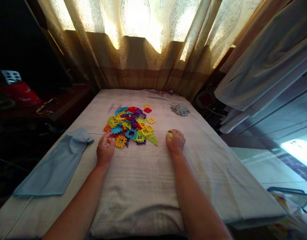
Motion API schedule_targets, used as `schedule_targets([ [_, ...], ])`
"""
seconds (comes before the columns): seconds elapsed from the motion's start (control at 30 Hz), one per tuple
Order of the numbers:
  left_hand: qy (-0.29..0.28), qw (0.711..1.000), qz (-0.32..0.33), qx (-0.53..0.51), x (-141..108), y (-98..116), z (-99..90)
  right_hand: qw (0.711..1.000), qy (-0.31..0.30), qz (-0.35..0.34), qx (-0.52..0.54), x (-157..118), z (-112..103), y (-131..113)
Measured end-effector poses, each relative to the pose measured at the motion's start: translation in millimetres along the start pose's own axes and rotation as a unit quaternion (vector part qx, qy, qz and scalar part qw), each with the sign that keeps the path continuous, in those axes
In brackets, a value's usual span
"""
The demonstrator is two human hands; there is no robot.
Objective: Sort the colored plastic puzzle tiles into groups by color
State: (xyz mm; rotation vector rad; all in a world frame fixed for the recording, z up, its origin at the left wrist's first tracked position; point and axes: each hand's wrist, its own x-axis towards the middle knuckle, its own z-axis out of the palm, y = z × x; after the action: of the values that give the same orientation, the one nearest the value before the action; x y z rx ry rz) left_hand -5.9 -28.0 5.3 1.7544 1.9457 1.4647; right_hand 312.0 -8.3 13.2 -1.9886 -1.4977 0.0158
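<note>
A heap of colourful plastic interlocking building pieces (131, 134) lies in the middle of the cloth-covered table. At its lower left edge is my left hand (105, 150), with the fingers curled and the thumb close to a small orange building piece (108, 141) that is mostly hidden. A yellow square piece (120, 141) with a window-like grid lies just to the right of that hand. My right hand (176, 142) rests on the cloth, apart from the heap on its right side. Its fingers are closed on a green building piece (170, 135), of which only a corner shows.
Grey building pieces (180, 110) form a separate group at the back right. A folded blue-grey cloth (57, 163) lies on the left of the table (140, 180). Curtains (148, 56) hang behind, and garments (263, 56) hang at the right. A red container (20, 94) stands on the left cabinet.
</note>
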Motion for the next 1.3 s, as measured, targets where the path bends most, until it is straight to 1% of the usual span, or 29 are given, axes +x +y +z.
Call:
schedule_targets([
  [0.1,-0.01,1.0,-0.012,-0.016,-0.2,0.1,0.9,0.996,-0.051,-0.072,0.02,-6.7,4.5,-10.3],
  [0.2,-0.013,0.999,-0.022,-0.025,-0.9,0.7,1.2,0.988,-0.108,-0.113,0.022,-14.6,6.2,-22.4],
  [0.33,-0.022,0.999,-0.019,-0.022,-1.7,2.2,1.1,0.979,-0.134,-0.156,0.008,-22.4,3.6,-33.7],
  [0.4,-0.026,0.999,-0.021,-0.022,-2.0,2.5,1.2,0.976,-0.14,-0.169,0.0,-24.3,2.4,-35.6],
  [0.6,-0.037,0.999,-0.017,-0.021,-2.3,0.1,2.4,0.973,-0.156,-0.171,-0.014,-23.8,2.6,-32.3],
  [0.7,-0.036,0.999,-0.015,-0.021,-2.0,-1.7,3.3,0.97,-0.166,-0.177,-0.016,-22.2,-1.8,-31.7],
  [0.8,-0.033,0.999,-0.009,-0.028,-1.8,-2.7,3.8,0.967,-0.189,-0.169,-0.027,-20.1,-10.4,-32.8],
  [0.87,-0.032,0.999,-0.007,-0.033,-1.8,-2.7,3.7,0.968,-0.202,-0.146,-0.033,-18.4,-16.1,-33.2],
  [0.97,-0.032,0.999,-0.008,-0.038,-1.8,-2.1,3.2,0.976,-0.2,-0.076,-0.051,-15.0,-20.9,-31.5],
  [1.03,-0.029,0.999,-0.007,-0.038,-1.9,-1.7,3.0,0.98,-0.184,-0.021,-0.067,-12.3,-21.0,-28.3],
  [1.1,-0.028,0.999,-0.006,-0.04,-2.0,-1.5,3.1,0.984,-0.165,0.014,-0.07,-9.9,-19.3,-23.9],
  [1.2,-0.026,0.999,-0.006,-0.047,-2.2,-1.4,3.6,0.988,-0.144,0.02,-0.05,-7.9,-15.9,-17.7],
  [1.3,-0.024,0.998,-0.005,-0.05,-2.4,-1.4,3.8,0.988,-0.149,0.01,-0.033,-8.5,-14.9,-15.6],
])
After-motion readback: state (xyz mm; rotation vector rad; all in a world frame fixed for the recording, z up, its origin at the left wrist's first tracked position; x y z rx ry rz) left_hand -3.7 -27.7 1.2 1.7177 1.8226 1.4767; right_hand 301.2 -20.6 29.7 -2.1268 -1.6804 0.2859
